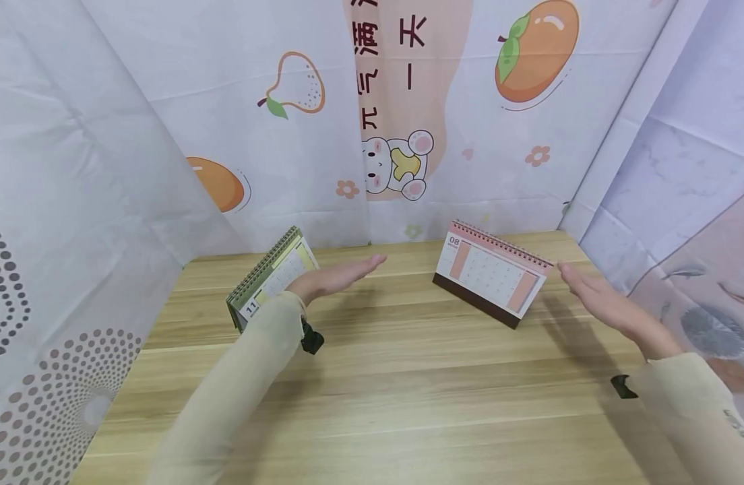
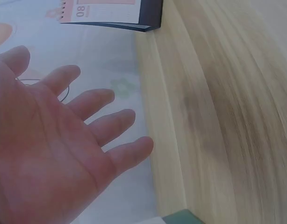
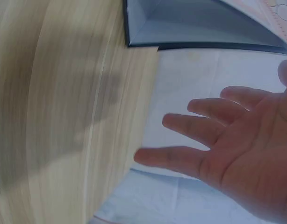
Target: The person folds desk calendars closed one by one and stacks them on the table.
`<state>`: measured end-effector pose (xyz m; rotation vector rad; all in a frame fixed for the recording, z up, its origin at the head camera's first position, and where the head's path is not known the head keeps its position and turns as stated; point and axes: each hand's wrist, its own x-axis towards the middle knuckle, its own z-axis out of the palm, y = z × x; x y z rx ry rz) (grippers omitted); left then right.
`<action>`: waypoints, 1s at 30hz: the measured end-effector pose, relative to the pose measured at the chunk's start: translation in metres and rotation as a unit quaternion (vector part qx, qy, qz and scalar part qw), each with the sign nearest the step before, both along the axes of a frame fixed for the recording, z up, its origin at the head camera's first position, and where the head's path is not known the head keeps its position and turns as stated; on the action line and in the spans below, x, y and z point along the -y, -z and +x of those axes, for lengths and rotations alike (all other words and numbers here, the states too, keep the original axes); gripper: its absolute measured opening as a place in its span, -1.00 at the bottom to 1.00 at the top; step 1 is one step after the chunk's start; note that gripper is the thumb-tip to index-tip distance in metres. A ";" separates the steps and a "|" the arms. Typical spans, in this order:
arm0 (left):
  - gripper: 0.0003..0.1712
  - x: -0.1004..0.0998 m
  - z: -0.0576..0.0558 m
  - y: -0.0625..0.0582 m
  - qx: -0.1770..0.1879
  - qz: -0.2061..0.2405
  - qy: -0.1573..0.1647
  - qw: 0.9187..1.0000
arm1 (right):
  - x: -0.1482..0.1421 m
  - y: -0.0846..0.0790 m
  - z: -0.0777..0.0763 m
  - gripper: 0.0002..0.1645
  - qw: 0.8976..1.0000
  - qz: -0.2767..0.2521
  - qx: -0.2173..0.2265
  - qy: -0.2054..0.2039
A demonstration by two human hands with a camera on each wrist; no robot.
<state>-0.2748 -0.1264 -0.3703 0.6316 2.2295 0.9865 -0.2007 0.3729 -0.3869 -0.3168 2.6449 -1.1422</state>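
Observation:
Two desk calendars stand tent-like on the wooden table. The green one (image 1: 275, 276), showing 11, is at the left; my left forearm and hand overlap its right part in the head view. A pink calendar (image 1: 490, 273) with a dark base, showing 08, is at the back right. My left hand (image 1: 338, 276) hovers between them with fingers straight and palm facing inward, holding nothing. Just right of the pink calendar my right hand (image 1: 614, 306) is raised, fingers extended and spread in the right wrist view, also holding nothing. That view shows the pink calendar's hollow side (image 3: 195, 23).
The wooden table (image 1: 408, 404) meets a printed cloth backdrop (image 1: 238, 87) along its back edge. Cloth walls rise at the left (image 1: 63, 168) and right (image 1: 681, 188). Dark straps (image 1: 312, 337) show at both wrists. Shadows of both arms fall on the wood.

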 end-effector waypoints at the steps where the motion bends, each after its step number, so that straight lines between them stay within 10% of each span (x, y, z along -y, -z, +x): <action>1: -0.21 -0.001 -0.001 -0.001 0.009 0.003 -0.002 1.000 | 0.000 -0.001 0.001 -0.12 1.000 -0.011 0.014 0.000; 16: -0.12 -0.038 -0.027 0.006 0.098 0.118 -0.052 0.987 | 0.010 -0.004 0.004 0.02 0.976 -0.190 0.107 0.018; 30: -0.11 -0.100 -0.041 0.001 0.134 0.107 -0.084 0.982 | 0.043 0.003 0.011 0.20 0.891 -0.400 0.197 0.088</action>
